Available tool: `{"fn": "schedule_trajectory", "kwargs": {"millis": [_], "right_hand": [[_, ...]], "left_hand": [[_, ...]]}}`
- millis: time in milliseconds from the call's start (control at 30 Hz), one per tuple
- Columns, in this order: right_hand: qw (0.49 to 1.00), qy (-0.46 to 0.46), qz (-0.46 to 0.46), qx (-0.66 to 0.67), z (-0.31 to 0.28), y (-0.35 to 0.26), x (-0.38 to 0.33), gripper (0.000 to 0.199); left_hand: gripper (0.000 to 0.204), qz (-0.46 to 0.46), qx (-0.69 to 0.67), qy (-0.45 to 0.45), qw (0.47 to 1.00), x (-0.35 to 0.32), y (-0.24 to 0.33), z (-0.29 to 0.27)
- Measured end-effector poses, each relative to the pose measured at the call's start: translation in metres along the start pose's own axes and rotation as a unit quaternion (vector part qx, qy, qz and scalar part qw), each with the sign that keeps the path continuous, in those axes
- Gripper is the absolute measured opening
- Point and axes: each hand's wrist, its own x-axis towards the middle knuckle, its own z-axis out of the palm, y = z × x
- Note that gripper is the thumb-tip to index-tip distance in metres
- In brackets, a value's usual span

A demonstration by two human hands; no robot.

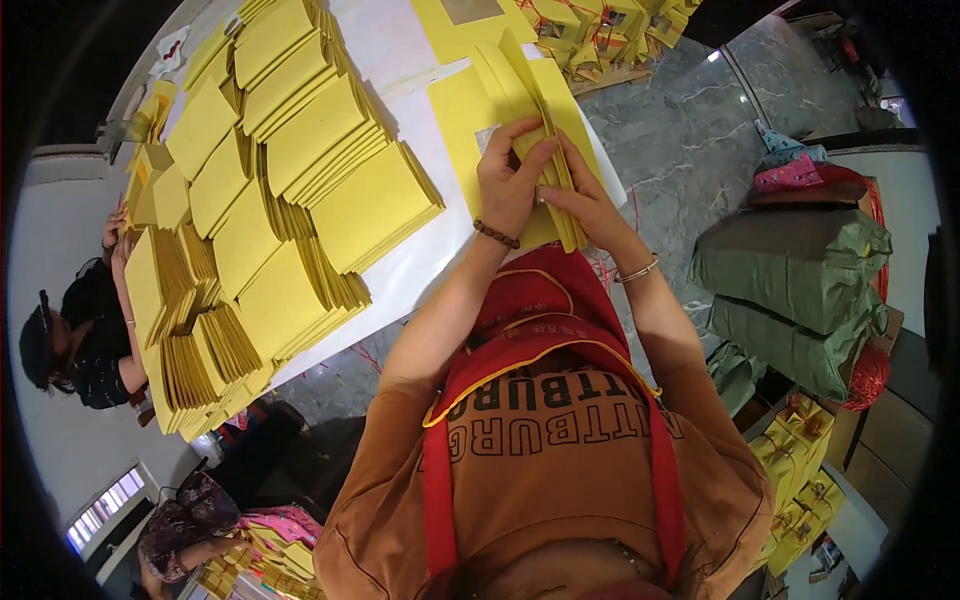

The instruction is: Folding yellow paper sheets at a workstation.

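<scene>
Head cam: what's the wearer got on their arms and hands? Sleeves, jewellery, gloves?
Both hands are bare, no gloves. The left hand has a dark beaded bracelet at the wrist; the right hand has a thin metal bangle. Forearms are uncovered; short orange-brown T-shirt sleeves end near the shoulders, under red apron straps.

Yellow paper stacks [280,190] on white table [420,265]. Apron [545,330] red w/ yellow trim; shirt [560,470] orange-brown. Sacks [800,290] green. Floor [680,140] grey marbled.

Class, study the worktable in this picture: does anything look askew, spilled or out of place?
The stacks of yellow folded sheets on the white table have slid into slanting, overlapping fans rather than square piles. Both hands, left hand and right hand, grip a neat bundle.
</scene>
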Motion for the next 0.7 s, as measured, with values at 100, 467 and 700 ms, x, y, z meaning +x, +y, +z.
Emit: {"fn": "schedule_trajectory", "kwargs": {"millis": [100, 467, 700], "right_hand": [[1.000, 0.005, 0.003, 0.003, 0.004, -0.005, -0.001, 0.068], [0.997, 0.035, 0.038, 0.065, -0.004, 0.006, 0.001, 0.058], [0.999, 0.041, 0.026, 0.015, 0.001, 0.001, 0.000, 0.061]], "left_hand": [[0.025, 0.012, 0.003, -0.002, 1.000, 0.001, -0.005, -0.002], [0.012, 0.023, 0.044, 0.033, 0.998, 0.000, -0.010, -0.003], [0.019, 0.073, 0.090, 0.078, 0.990, -0.002, 0.003, 0.004]]}}
